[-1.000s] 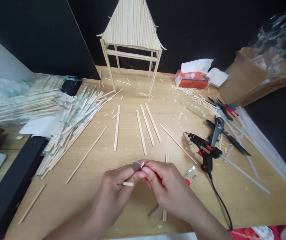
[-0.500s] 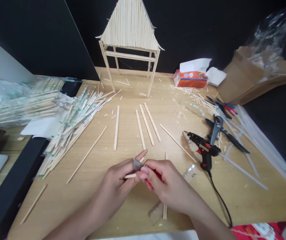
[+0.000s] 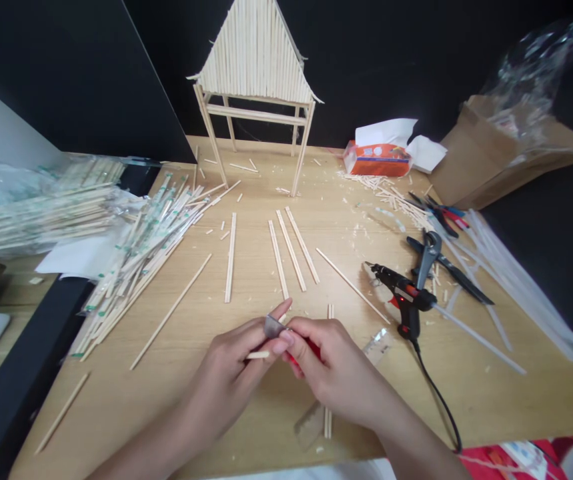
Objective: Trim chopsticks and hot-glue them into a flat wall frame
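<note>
Both hands meet low at table centre: left hand (image 3: 236, 357) pinches a short stick (image 3: 257, 355), right hand (image 3: 326, 360) grips a red-handled blade (image 3: 273, 327) against it. Bare wood lies at seven o'clock; glue gun (image 3: 403, 297) sits near at two o'clock, table edge (image 3: 276, 463) close below.

Your left hand (image 3: 236, 360): pinches a short wooden stick (image 3: 257, 355) over the table (image 3: 466, 393).
Your right hand (image 3: 333, 367): grips a red-handled cutter (image 3: 279, 330), blade against the stick.
Behind: stick-built house model (image 3: 253, 73).
Right: glue gun (image 3: 403, 300).
</note>
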Demonstrator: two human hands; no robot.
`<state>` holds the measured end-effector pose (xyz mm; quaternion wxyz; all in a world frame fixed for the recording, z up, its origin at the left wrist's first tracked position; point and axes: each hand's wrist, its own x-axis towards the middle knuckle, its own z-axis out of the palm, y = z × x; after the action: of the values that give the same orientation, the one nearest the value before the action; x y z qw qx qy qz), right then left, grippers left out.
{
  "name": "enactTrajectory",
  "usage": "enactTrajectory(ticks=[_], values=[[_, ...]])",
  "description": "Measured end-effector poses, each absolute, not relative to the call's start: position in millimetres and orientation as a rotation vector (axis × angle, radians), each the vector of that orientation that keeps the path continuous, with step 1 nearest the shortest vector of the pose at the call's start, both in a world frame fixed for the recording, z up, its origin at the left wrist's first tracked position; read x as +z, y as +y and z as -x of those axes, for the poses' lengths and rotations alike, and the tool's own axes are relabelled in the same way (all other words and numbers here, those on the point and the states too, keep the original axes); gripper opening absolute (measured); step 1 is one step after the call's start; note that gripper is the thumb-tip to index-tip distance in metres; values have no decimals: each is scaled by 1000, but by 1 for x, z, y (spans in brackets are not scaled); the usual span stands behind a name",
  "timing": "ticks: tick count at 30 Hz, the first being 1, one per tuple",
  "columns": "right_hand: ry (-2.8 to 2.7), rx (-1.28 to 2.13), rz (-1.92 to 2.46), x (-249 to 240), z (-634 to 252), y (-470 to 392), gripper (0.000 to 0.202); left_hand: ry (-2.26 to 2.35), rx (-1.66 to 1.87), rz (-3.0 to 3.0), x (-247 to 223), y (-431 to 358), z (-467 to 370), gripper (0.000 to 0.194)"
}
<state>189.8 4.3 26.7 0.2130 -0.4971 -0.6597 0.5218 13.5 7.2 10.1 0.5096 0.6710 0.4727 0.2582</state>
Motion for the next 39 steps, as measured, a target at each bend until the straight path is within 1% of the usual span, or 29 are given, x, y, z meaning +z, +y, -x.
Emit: enactTrajectory(ticks=[5, 16, 20, 23, 24, 26, 29, 32, 35, 39], values=[[-1824, 1450, 1384, 28, -190, 4, 29, 1116, 622, -1665, 10, 4, -10, 18], [-1757, 1375, 1324, 33, -185, 3, 24, 1222, 744, -1753, 12, 3, -13, 20], [-1739, 1365, 1344, 32, -182, 2, 25, 1288, 758, -1800, 10, 0, -12, 15], [-1633, 1355, 1414, 27, -183, 0, 29, 1377, 848, -1836, 6, -1, -11, 11], [-1563, 1362, 1440, 25, -184, 0, 31, 1402, 875, -1824, 6, -1, -11, 12], [-1376, 1405, 1464, 23, -188, 3, 33, 1400, 858, -1748, 6, 2, -11, 20], [-1102, 1520, 1411, 22, -194, 10, 35, 1292, 712, -1523, 10, 10, -12, 32], [-975, 1576, 1317, 24, -196, 16, 33, 1216, 635, -1334, 14, 16, -13, 39], [-991, 1573, 1325, 27, -192, 17, 28, 1146, 627, -1281, 16, 19, -14, 42], [-1026, 1548, 1407, 27, -183, 14, 23, 1029, 616, -1314, 17, 16, -16, 39]])
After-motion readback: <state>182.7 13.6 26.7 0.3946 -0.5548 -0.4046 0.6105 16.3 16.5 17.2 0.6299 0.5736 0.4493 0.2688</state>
